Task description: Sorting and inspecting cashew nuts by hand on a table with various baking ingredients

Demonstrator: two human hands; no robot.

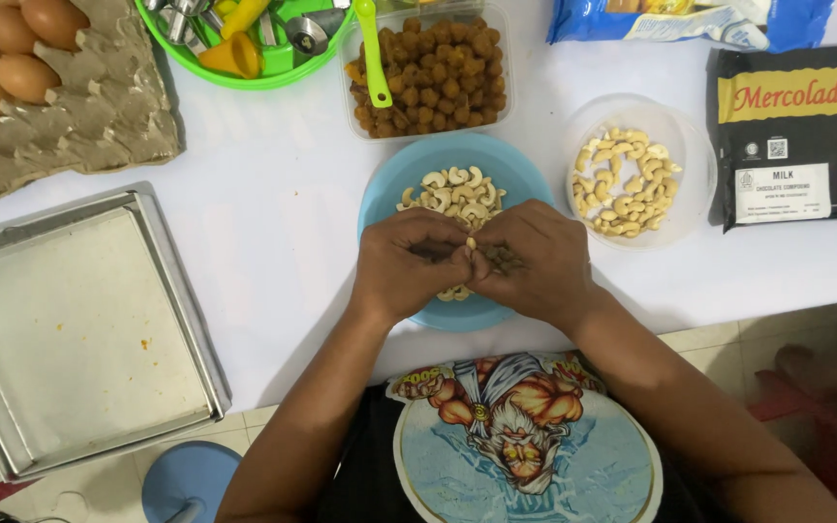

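Observation:
My left hand and my right hand meet over a blue plate on the white table. Together their fingertips pinch one pale cashew nut. More cashews lie on the plate just beyond my fingers, and a few show under my palms. A clear round tub of cashews stands to the right of the plate. Behind the plate is a clear rectangular container of small brown balls with a green spoon resting in it.
A metal baking tray lined with paper hangs over the table's left front edge. An egg carton sits at back left, a green bowl of metal tools behind, a black chocolate pack and a blue bag at right. A blue stool stands below.

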